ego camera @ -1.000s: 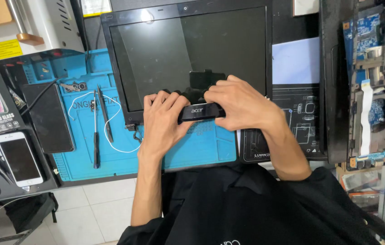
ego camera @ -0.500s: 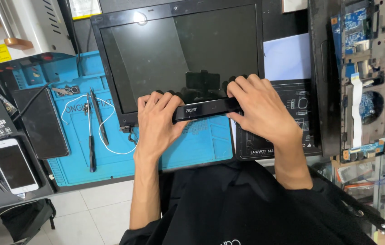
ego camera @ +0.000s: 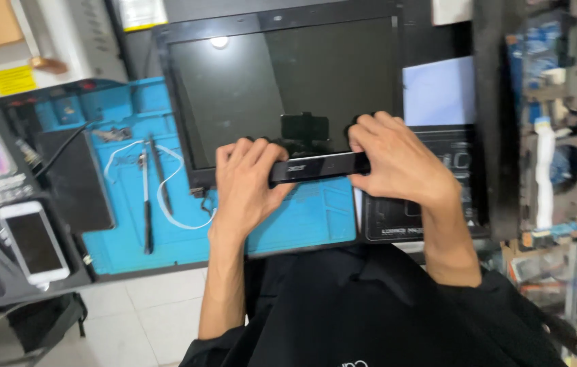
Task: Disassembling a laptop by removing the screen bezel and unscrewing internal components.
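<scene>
A black laptop screen panel (ego camera: 282, 81) lies flat on a blue work mat (ego camera: 309, 221), its glossy bezel facing up. My left hand (ego camera: 248, 187) grips the lower bezel strip (ego camera: 316, 165) left of its middle, fingers hooked over the inner edge. Right of the middle, my right hand (ego camera: 397, 160) clamps the same strip, with its fingertips pressed onto the glass edge. The strip looks slightly lifted between the two hands.
A white cable (ego camera: 166, 197), a thin dark tool (ego camera: 146, 204) and a dark tablet-like slab (ego camera: 74, 180) lie on the mat's left part. A white phone (ego camera: 33, 241) rests on the far-left shelf. Circuit boards and parts (ego camera: 553, 122) crowd the right side.
Both hands have spread a little further apart along the lower bezel strip, the right one sliding rightward. The view has drifted slightly.
</scene>
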